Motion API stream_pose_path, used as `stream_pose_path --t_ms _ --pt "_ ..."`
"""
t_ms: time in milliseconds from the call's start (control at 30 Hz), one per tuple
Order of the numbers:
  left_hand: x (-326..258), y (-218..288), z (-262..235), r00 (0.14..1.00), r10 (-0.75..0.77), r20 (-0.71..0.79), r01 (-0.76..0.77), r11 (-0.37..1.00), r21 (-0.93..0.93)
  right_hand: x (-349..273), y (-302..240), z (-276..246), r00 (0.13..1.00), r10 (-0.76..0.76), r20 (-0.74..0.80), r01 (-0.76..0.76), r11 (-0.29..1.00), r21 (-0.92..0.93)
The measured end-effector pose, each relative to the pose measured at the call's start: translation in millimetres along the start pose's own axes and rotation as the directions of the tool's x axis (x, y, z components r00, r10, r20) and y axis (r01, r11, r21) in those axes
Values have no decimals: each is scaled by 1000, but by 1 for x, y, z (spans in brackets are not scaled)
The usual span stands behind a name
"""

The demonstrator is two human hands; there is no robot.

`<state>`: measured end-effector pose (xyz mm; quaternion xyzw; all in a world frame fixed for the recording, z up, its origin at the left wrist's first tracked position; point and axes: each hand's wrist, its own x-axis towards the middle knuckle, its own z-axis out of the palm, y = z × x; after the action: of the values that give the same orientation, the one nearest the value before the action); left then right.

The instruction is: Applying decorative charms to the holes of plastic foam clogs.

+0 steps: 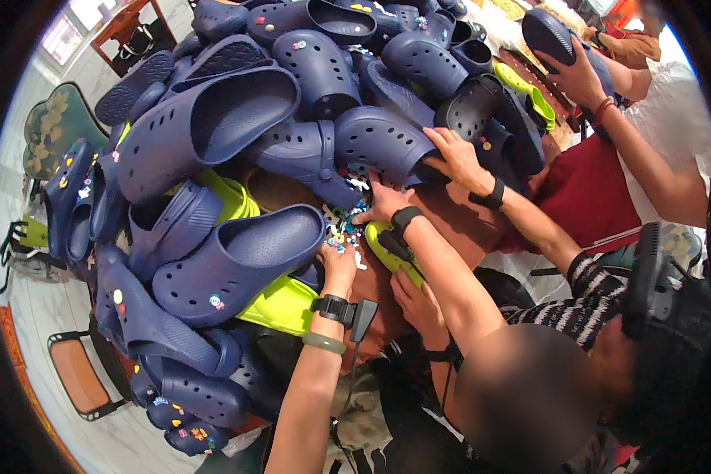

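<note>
My left hand (338, 265), its forearm ringed by a green bangle and a black wrist device, reaches into a scatter of small colourful shoe charms (347, 225). Its fingers are bent together at the charms; what they pinch, if anything, is too small to make out. Against the side of a lime-green clog (391, 251) with a dark opening, my right hand (420, 304) is closed. Part of its forearm is hidden behind a person at the right. That person's one hand (383, 199) is among the charms, just above the green clog; the other (460, 162) touches a navy clog (383, 142).
A high heap of large navy clogs (205, 130) covers the table's left and far side, some with charms fitted. Another lime clog (280, 306) lies beside my left wrist. Bare brown tabletop (450, 225) shows at the right. Farther right, another person's hand (581, 79) holds a navy clog.
</note>
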<state>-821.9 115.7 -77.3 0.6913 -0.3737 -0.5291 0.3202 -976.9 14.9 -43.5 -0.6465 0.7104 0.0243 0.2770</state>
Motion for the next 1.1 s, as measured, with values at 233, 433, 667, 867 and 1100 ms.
stream_pose_path --t_ms 233,433,667,867,1100 --pt "12 48 17 933 -354 67 354 935 5 30 16 -17 984 87 156 -90 996 16" --pt "11 26 21 973 -221 66 229 963 -145 11 14 -22 990 129 56 -133 987 89" --pt "41 31 9 858 -340 386 495 751 -438 20 9 -10 995 86 56 -88 995 38" --pt "43 35 24 922 -204 329 358 772 -526 50 43 -7 994 68 -89 -31 928 372" --pt "42 50 36 933 -227 281 343 799 -494 62 0 0 923 282 -260 -186 922 339"
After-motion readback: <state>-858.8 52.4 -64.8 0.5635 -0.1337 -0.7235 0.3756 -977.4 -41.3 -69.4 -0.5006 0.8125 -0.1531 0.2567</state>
